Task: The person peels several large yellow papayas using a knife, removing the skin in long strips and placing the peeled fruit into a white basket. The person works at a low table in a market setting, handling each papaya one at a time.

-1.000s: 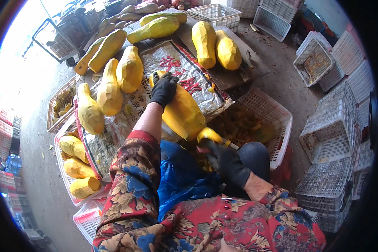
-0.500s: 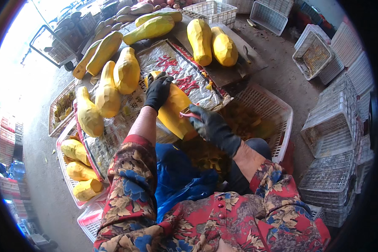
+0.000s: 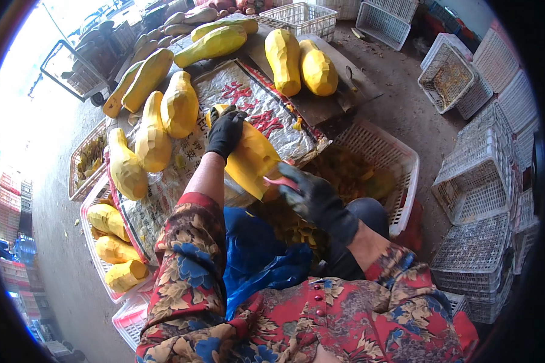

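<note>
A peeled yellow squash (image 3: 252,158) lies slanted across the printed sack, its near end over the front edge. My left hand (image 3: 226,131), in a black glove, is closed around its far end. At the near end, my right hand (image 3: 313,195) in a dark grey glove grips a peeler with a pink-red handle (image 3: 280,182); the blade is hard to make out. Below lies a crate (image 3: 410,181) with yellow peelings in it. Peeled squashes (image 3: 153,133) with faceted surfaces lie to the left on the sack (image 3: 203,97).
Two more squashes (image 3: 283,62) rest on a dark board at the far right. A pale crate (image 3: 95,254) at the left holds several squash pieces. Stacked white crates (image 3: 475,187) line the right side. Blue plastic (image 3: 260,272) covers my lap.
My right hand with the peeler has moved down and slightly right, toward me. The left hand keeps its hold on the squash. The whole view has shifted slightly.
</note>
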Demonstrator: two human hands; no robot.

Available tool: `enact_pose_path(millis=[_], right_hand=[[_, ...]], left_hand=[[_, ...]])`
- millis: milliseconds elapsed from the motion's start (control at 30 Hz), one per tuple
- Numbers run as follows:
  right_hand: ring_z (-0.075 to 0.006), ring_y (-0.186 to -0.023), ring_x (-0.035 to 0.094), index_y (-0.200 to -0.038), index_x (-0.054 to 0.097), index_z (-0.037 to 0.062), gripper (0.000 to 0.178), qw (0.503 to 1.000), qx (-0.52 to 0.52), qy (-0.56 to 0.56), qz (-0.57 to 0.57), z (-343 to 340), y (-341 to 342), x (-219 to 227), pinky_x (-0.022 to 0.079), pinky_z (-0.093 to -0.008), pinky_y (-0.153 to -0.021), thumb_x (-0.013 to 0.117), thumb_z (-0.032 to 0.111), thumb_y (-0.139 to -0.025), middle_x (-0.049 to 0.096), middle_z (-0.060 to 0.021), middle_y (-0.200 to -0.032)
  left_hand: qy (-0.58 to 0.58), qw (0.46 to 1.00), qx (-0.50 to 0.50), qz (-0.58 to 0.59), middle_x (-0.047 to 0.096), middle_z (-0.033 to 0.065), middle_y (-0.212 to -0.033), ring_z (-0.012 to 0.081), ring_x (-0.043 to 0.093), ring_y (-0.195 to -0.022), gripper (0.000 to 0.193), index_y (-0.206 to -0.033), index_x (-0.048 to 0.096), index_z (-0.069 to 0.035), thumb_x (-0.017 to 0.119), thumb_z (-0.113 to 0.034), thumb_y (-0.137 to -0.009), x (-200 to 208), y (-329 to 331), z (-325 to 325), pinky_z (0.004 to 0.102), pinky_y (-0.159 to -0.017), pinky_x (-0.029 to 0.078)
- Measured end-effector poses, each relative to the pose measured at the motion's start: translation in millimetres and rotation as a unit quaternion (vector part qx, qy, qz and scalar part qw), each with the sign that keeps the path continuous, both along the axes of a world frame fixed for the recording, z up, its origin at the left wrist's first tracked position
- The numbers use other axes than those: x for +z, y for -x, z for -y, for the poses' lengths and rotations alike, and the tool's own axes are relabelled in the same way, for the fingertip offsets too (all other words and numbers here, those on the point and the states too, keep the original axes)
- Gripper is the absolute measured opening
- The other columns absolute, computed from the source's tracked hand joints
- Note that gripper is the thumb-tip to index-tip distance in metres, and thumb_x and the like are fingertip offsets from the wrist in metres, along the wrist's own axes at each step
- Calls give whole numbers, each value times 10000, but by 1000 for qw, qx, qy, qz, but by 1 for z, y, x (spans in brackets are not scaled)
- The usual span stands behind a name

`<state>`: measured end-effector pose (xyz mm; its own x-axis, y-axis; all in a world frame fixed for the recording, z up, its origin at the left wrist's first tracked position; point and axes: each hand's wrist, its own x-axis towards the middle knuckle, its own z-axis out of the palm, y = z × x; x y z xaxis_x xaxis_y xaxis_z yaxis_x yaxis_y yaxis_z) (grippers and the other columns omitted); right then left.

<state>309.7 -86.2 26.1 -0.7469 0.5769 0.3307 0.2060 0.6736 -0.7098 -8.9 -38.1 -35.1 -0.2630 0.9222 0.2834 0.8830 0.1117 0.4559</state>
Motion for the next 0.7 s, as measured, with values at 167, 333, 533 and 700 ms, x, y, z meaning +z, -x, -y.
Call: enact_pose_path(millis=[167,333,533,700], right_hand=[[-369,-867,662,-1346,517,67,515,999,-17,-39,9,8,26,-7,533,-399,-743,678,130,-861,655,-216,-989],[-353,-939,664,-1405,461,61,525,973,24,75,216,37,-42,-38,532,-389,-753,623,188,-922,648,-225,-1067],[-167,-853,602,-1412,438,77,481,951,-21,305,37,0,-32,-23,491,-268,-709,565,92,-948,615,-113,-1061],[-46,-671,481,-1342,505,97,384,960,53,268,-64,-56,40,-13,416,-178,-590,514,39,-963,547,-2,-938]], left_hand=[[-6,999,2,-35,614,113,-1284,286,479,-1316,297,-1153,650,-129,482,-101,-909,2,-2,2,410,-1084,365],[-4,999,12,50,585,131,-1323,284,456,-1334,312,-1186,643,-122,443,-132,-947,-4,2,0,401,-1112,327],[0,998,22,67,602,113,-1308,284,364,-1398,344,-1211,642,-97,389,-198,-1001,0,11,4,402,-1164,209],[-3,992,-19,125,629,107,-1266,283,329,-1410,332,-1139,679,-50,459,-242,-981,5,11,6,364,-1157,218]])
